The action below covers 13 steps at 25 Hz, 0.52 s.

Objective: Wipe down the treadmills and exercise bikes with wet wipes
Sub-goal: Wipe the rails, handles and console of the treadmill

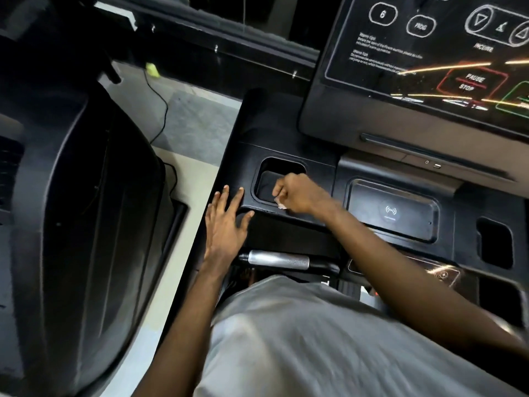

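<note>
You're mid-job on the treadmill console (286,130); what's already wiped doesn't show, and much likely remains. Your left hand (224,227) rests flat, fingers (225,194) spread, beside the cup pocket (266,181); your right hand (300,196), fingers clamped on the wet wipe (282,206), works its near rim.

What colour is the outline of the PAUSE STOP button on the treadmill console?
Red. The PAUSE STOP button shows best in the head view, the only one.

Left grip (226,222) flat, right grip (297,196) balled up, both bare arms stretched out front.
Left one's palm-down with fingers straight and spread; right one's knuckles-up, fingers curled round a scrap of white wipe (282,206), forearm angling in from the right.
</note>
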{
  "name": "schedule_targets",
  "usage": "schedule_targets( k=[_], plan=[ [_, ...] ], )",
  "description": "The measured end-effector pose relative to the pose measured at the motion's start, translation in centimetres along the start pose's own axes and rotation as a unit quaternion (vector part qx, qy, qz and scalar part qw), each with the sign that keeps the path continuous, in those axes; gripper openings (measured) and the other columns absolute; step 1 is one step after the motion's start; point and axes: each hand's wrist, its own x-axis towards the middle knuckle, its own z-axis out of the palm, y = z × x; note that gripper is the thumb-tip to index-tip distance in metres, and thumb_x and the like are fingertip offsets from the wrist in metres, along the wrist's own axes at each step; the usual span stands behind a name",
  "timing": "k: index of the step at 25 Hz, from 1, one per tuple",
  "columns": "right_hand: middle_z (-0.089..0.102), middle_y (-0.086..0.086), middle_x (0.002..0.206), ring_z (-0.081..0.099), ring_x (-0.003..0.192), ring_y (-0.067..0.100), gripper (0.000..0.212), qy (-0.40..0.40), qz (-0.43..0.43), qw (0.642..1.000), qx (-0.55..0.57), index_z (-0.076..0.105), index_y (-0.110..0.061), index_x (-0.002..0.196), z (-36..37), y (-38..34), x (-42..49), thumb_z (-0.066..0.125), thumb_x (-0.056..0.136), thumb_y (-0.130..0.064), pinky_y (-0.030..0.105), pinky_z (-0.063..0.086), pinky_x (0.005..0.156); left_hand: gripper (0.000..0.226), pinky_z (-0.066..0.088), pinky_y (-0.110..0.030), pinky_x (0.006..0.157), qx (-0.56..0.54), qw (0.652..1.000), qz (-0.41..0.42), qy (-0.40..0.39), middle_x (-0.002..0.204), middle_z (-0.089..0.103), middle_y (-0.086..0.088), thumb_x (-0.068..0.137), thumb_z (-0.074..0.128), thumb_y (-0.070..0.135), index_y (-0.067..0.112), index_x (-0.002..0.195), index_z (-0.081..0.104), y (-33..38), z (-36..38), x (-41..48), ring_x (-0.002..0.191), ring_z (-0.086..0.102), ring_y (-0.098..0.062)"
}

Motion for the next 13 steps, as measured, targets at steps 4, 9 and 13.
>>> schedule_targets(
  k=[4,9,13],
  plan=[
    [0.055,0.007,0.096,0.054,0.080,0.020,0.017,0.157,-0.012,0.988,-0.003,0.063,-0.008,0.092,3.6,2.6,-6.5,0.047,0.096,-0.007,0.033,0.048,0.077,0.058,0.022,-0.047,0.122,0.041,0.983,0.177,-0.033,0.159,0.038,-0.012,0.096,0.051,0.037,0.015,0.151,0.046,1.8,1.4,-0.1,0.148,0.032,-0.029],
    [0.047,0.021,0.126,0.054,0.107,0.036,0.045,0.214,0.112,0.970,-0.040,0.052,0.003,0.129,4.6,3.0,-9.0,0.049,0.086,0.015,0.036,0.047,0.099,0.061,0.016,-0.046,0.124,0.080,0.969,0.214,-0.093,0.147,0.050,-0.013,0.098,0.038,0.048,0.013,0.147,0.049,4.2,3.5,0.8,0.143,0.038,-0.031],
    [0.018,0.025,0.161,0.023,0.146,0.038,0.072,0.163,0.141,0.971,-0.100,0.020,0.007,0.154,6.3,1.4,-9.5,0.048,0.089,0.000,0.035,0.021,0.123,0.052,0.021,-0.047,0.121,0.071,0.972,0.217,-0.059,0.136,0.059,-0.008,0.099,0.053,0.046,0.017,0.142,0.056,3.7,3.6,1.3,0.134,0.047,-0.028]
  ],
)
